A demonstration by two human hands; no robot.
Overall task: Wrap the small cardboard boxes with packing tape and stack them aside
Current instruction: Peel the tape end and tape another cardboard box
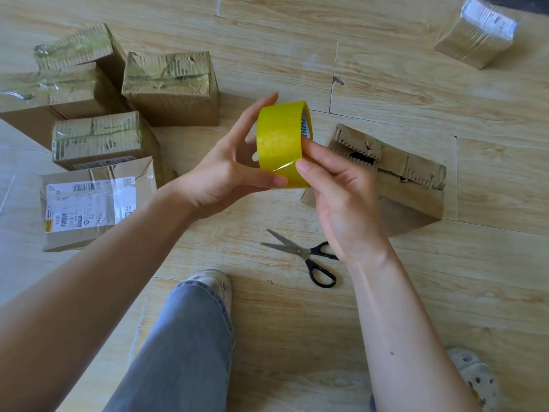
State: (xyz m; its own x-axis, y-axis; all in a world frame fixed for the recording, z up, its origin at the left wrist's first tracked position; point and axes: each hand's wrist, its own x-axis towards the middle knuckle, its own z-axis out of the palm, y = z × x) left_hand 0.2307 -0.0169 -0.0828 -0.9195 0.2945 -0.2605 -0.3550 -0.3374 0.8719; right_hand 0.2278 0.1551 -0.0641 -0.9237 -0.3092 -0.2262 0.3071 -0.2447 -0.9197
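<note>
A yellow roll of packing tape is held up over the wooden floor in the middle of the view. My left hand grips the roll between thumb and fingers. My right hand pinches the tape's loose end at the roll's lower right edge. Just right of the roll, on the floor, lies a torn cardboard box with ragged open flaps. Several taped boxes cluster at the upper left, and one with a white shipping label lies nearest me. A wrapped box sits alone at the far upper right.
Black-handled scissors lie open on the floor below my hands. My leg in grey jeans and a pale shoe stretch up from the bottom centre. Another pale shoe shows at the bottom right.
</note>
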